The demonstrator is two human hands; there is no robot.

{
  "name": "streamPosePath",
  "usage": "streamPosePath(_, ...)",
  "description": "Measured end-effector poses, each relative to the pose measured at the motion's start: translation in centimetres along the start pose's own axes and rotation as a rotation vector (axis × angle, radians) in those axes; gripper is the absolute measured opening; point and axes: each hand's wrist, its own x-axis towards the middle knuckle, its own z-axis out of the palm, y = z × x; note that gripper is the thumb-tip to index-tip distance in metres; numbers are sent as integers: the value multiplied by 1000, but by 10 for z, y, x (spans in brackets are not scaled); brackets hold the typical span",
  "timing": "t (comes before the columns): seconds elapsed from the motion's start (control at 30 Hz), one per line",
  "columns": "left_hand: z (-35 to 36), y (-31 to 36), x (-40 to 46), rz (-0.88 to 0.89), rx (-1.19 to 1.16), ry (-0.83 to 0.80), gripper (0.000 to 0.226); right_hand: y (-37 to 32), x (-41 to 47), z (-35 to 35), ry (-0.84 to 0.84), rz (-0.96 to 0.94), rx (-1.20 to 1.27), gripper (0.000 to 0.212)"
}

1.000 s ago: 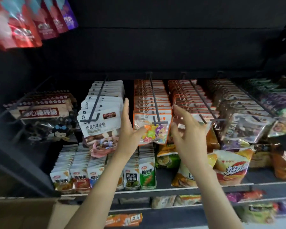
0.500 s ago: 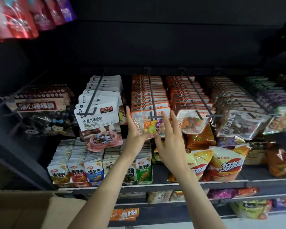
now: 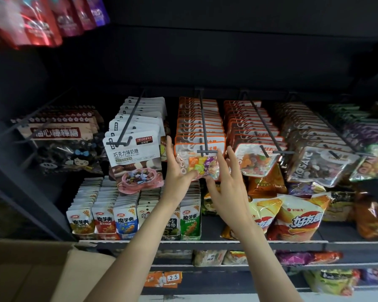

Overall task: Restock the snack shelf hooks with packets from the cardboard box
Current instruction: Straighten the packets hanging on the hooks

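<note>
Both of my hands are up at the front packet (image 3: 200,162) on the middle hook (image 3: 203,131), the clear one with an orange-edged header and coloured sweets inside. My left hand (image 3: 176,173) is at its left edge, fingers straight and pointing up, the thumb pressed across the packet's lower front. My right hand (image 3: 227,184) is at its right edge, fingers spread and nearly straight, fingertips touching the packet's side; I cannot tell whether any finger curls behind it. The packet hangs from the hook's tip, between my two hands, with a row of the same orange-topped packets (image 3: 199,118) stacked behind it.

Just left of my left hand hangs a white packet of chocolate milk candy (image 3: 135,162), and beyond that a dark lollipop packet (image 3: 61,147). Right of my right hand hangs another clear packet of gummies (image 3: 256,162), then mosaic-print packets (image 3: 319,164). Below my wrists, small konjac snack packs (image 3: 127,221) stand in rows on the shelf (image 3: 292,244), with yellow crisp bags (image 3: 299,216) lying under my right forearm's far side. The cardboard box (image 3: 31,271) sits open well below my left elbow, at the lower left.
</note>
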Motion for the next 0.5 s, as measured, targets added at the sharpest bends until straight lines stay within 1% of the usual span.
streamPosePath(0.1,-3,2,-3,20,33,11,98,-1,-2,-5,-4,-6,10,60)
streamPosePath(0.17,-3,3,-6,42,52,22,97,-2,-4,-8,34,-26,29,55)
streamPosePath(0.23,-6,6,-12,66,90,31,94,-6,-6,-15,144,-63,85,46)
streamPosePath(0.33,-18,11,-30,105,192,77,82,-19,-9,-29,378,-174,200,30)
streamPosePath(0.4,-31,17,-45,149,254,178,72,-30,-11,-34,452,-277,282,24)
streamPosePath(0.5,-61,30,-62,281,293,394,54,-51,-11,-31,431,-381,374,20)
